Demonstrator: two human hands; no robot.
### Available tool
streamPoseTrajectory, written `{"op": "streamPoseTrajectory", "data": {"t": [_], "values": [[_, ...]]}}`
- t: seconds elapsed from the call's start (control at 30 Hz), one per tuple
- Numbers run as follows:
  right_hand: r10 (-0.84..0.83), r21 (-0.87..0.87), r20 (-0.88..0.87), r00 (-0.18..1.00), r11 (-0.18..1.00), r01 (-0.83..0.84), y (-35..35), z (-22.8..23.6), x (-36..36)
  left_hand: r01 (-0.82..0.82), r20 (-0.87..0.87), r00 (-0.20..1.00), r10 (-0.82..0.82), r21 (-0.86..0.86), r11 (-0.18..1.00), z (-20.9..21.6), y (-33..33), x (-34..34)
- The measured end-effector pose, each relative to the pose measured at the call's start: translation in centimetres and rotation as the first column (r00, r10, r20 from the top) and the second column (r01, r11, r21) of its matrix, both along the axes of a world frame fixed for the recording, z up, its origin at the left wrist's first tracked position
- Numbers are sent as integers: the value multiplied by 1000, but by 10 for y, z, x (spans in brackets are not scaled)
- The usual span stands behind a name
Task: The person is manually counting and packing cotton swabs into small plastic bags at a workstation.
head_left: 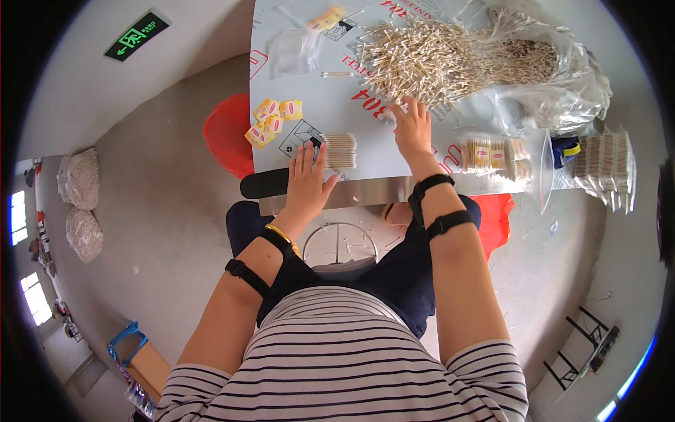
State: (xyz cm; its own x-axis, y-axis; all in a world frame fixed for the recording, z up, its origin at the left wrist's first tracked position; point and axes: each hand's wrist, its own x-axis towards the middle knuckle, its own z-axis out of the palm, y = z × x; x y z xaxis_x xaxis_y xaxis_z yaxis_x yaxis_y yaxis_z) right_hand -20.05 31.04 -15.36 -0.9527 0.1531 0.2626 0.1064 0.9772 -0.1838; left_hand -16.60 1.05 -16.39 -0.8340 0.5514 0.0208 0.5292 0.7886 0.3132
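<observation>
A neat row of cotton swabs (341, 150) lies side by side near the front edge of the table. My left hand (307, 181) rests flat with its fingers spread, fingertips at the left end of that row. Further right, my right hand (413, 131) reaches to the near edge of a large loose pile of cotton swabs (420, 62). Its fingers are stretched and apart, and I see nothing held in them. Several small yellow printed cards (268, 121) lie to the left, and a couple of single swabs (337, 74) lie apart from the pile.
Clear plastic bags (295, 53) lie at the far left of the table (309, 95). A big open bag (562, 98) spills swabs at right. Nearer stand a bag of swab bundles with yellow cards (492, 155) and packed swabs (603, 165). A red stool (228, 137) is at left.
</observation>
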Motion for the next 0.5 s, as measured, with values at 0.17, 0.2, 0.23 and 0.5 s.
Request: {"op": "streamPoseTrajectory", "data": {"t": [0.17, 0.2, 0.23, 0.5], "values": [[152, 89, 61, 987, 984, -157, 13, 7, -33, 4, 21, 1000, -4, 33, 999, 5, 1, -1], [152, 109, 125, 980, 980, -166, 10, 7, -38, 2, 17, 1000, -2, 27, 1000, 6, 0, 0], [158, 107, 125, 980, 979, -171, 3, 6, -41, -4, 18, 1000, 3, 25, 1000, 6, 0, 0], [345, -200, 158, 925, 929, -312, -85, -2, -45, -11, 91, 996, 6, 48, 999, 28, 12, -17]]}}
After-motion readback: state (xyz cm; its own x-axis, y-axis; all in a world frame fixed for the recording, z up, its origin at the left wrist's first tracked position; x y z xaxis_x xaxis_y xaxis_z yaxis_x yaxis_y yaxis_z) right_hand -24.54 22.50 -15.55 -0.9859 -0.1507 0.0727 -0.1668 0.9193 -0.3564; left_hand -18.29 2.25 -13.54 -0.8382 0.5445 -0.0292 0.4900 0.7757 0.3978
